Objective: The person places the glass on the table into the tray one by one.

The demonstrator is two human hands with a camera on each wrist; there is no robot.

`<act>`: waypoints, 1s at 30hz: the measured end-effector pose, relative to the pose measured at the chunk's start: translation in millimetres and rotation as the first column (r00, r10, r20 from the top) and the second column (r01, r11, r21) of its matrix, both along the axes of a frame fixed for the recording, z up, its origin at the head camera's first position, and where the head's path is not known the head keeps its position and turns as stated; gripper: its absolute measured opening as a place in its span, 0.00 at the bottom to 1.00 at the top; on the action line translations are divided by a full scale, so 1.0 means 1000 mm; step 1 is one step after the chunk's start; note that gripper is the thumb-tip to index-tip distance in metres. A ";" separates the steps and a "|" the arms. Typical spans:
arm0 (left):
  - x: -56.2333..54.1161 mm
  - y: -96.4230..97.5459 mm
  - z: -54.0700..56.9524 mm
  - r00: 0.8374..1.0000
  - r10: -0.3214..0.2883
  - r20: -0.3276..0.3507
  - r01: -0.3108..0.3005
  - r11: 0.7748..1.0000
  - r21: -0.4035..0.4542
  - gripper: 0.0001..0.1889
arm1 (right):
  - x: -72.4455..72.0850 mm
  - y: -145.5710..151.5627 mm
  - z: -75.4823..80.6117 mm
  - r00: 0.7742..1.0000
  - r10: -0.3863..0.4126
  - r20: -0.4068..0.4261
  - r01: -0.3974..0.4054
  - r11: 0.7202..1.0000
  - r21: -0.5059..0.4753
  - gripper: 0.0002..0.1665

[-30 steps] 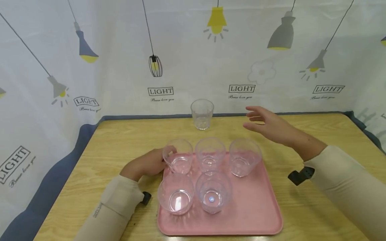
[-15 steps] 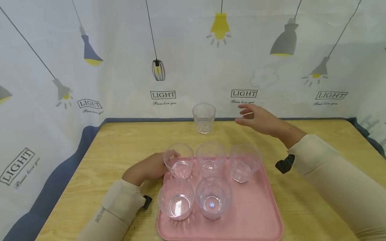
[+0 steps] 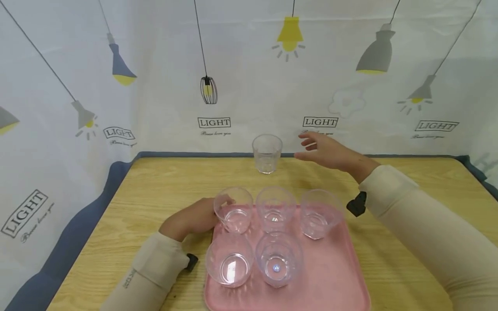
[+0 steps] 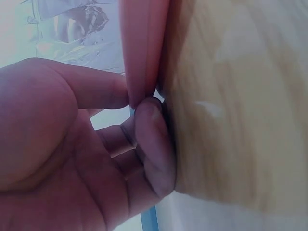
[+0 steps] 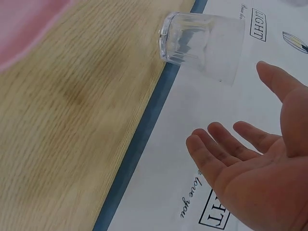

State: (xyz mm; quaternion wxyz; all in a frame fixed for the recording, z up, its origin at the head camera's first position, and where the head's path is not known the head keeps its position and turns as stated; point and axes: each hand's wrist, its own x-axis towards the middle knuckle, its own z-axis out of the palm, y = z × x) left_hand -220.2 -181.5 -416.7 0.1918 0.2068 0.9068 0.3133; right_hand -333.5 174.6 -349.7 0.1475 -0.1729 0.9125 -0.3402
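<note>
My left hand point(image 3: 193, 219) pinches the left rim of a pink tray point(image 3: 328, 272) near its far corner. In the left wrist view the thumb lies on the tray's edge point(image 4: 139, 45) and curled fingers point(image 4: 156, 144) reach beneath it. Several clear plastic cups stand upright on the tray, among them a back-left cup point(image 3: 234, 216) overlapping my left fingertips. Beyond the tray, a lone clear cup point(image 3: 267, 155) stands upright by the table's far edge. To its right my right hand point(image 3: 330, 151) hovers with spread fingers, apart from the cup and holding nothing.
The wooden table point(image 3: 155, 177) meets a white curtain point(image 3: 241, 56) printed with lamps, its dark blue band running along the far edge. On the tray, a back-right cup point(image 3: 317, 220) and a front cup point(image 3: 278, 263) stand near the bare right front part.
My right hand has moved left, closer to the lone cup. My left hand keeps its place at the tray's rim. The head view has shifted slightly.
</note>
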 end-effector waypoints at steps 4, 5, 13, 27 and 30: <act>0.000 0.001 0.000 1.000 0.010 0.010 -0.010 1.000 -0.003 0.12 | -0.006 -0.005 0.000 1.000 0.015 0.010 -0.015 1.000 0.005 0.44; 0.000 0.002 0.000 1.000 0.012 0.012 -0.012 1.000 -0.004 0.12 | -0.007 -0.007 0.000 1.000 0.020 0.013 -0.020 1.000 0.000 0.44; 0.000 0.000 -0.002 0.998 -0.033 -0.062 0.031 0.999 -0.035 0.14 | -0.016 -0.018 0.003 0.999 0.046 0.014 -0.046 0.998 0.031 0.45; -0.002 0.000 -0.001 1.000 -0.011 -0.026 0.011 1.000 -0.022 0.12 | -0.030 -0.035 0.002 0.995 0.071 0.065 -0.075 0.995 0.072 0.47; -0.002 0.000 -0.002 0.999 -0.012 -0.029 0.012 1.000 -0.024 0.11 | -0.031 -0.038 0.004 0.993 0.073 0.096 -0.077 0.996 0.042 0.48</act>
